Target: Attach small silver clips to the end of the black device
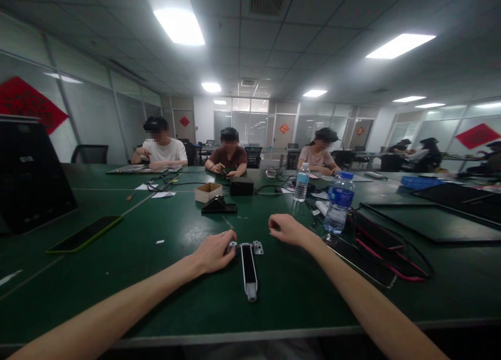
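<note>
Lying on the green tabletop [176, 310], straight ahead of the person and between the two hands, is a slim, bar-shaped device [249, 268] with a pale grey rim around a long, flat black inlay. Its body is narrow and straight-sided, set nearly lengthwise to the viewer, and the near end steps down to a blunt, lighter grey nub. At the far end, a shiny metal plate [258, 248] with small dark holes sits just to the right, its edges squared, and a second bright metal piece [233, 244] shows on the left, partly covered by fingers

The left hand [213, 251] rests with bent fingers at that left metal piece, touching it; whether it is pinched or merely steadied, I cannot tell. The right hand [287, 228] is raised a little beyond the plate and apart from it, fingers curled toward the thumb; something tiny with a reddish spot shows at the fingertips, too small to name, so I cannot tell if it is gripped

The tabletop is smooth and faintly glossy, with a pale seam. Farther back stand a black wedge-shaped stand [219, 205], an open tan cardboard box [207, 193] and a matte black block [241, 186]. To the right, a clear plastic bottle [337, 206] has a blue cap and label
</note>
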A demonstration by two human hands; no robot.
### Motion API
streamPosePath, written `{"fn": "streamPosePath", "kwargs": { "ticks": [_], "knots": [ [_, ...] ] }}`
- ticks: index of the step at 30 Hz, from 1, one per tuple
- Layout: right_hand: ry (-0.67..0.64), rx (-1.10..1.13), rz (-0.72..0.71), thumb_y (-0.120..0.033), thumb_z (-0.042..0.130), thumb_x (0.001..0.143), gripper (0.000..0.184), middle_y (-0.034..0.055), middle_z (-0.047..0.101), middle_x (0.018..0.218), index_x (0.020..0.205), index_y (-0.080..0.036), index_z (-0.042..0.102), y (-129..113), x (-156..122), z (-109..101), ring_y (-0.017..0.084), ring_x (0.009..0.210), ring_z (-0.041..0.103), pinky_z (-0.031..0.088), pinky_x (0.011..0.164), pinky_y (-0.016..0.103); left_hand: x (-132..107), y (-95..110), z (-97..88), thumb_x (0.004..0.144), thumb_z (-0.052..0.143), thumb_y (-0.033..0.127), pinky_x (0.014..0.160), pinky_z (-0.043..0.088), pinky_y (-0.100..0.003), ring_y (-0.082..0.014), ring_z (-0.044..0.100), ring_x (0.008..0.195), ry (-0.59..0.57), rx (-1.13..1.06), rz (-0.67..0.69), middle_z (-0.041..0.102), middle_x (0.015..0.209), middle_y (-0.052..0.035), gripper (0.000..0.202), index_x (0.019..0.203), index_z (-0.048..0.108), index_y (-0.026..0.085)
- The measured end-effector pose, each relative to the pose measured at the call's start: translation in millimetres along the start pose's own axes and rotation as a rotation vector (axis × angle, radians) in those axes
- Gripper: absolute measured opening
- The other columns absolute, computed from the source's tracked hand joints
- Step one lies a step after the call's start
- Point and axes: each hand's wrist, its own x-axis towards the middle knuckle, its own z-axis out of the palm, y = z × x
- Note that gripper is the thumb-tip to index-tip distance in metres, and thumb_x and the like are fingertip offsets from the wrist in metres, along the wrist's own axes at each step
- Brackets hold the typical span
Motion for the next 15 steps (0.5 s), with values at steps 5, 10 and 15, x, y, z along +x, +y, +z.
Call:
{"fn": "streamPosePath", "kwargs": {
  "ticks": [5, 10, 15],
  "knots": [
    [0.099, 0.175, -0.187, -0.012, 0.057, 0.081, 0.006, 0.0031, 0.061, 0.082, 0.084, -0.015, 0.061, -38.0, 1.5, 16.0, 0.013, 0.073, 0.055, 0.044, 0.067, 0.024, -1.0, 1.8, -0.1, 0.093, 0.044, 0.034, 0.067, 0.044, -0.028, -0.0172, 0.059, 0.072, 0.084, -0.025, 0.049, 0.060, 0.088, -0.0029, 0.018, 0.103, 0.049, 0.020],
    [0.116, 0.286, -0.315, -0.014, 0.059, 0.083, 0.005, 0.0044, 0.063, 0.086, 0.087, -0.016, 0.062, -70.5, -2.4, 28.4, 0.013, 0.076, 0.058, 0.048, 0.071, 0.024, -1.2, 0.9, 4.9, 0.093, 0.048, 0.031, 0.065, 0.045, -0.026, -0.0158, 0.060, 0.073, 0.142, -0.019, 0.151, 0.059, 0.089, -0.0027, 0.013, 0.098, 0.050, 0.019],
    [0.183, 0.297, -0.365, -0.010, 0.059, 0.083, 0.009, 0.0057, 0.066, 0.086, 0.087, -0.015, 0.064, -75.3, -4.3, 32.8, 0.015, 0.079, 0.061, 0.050, 0.074, 0.027, -1.4, -2.3, 11.4, 0.094, 0.045, 0.024, 0.061, 0.045, -0.023, -0.0133, 0.059, 0.069, 0.234, -0.015, 0.270, 0.059, 0.087, -0.0018, 0.009, 0.097, 0.051, 0.019]
  ]
}}
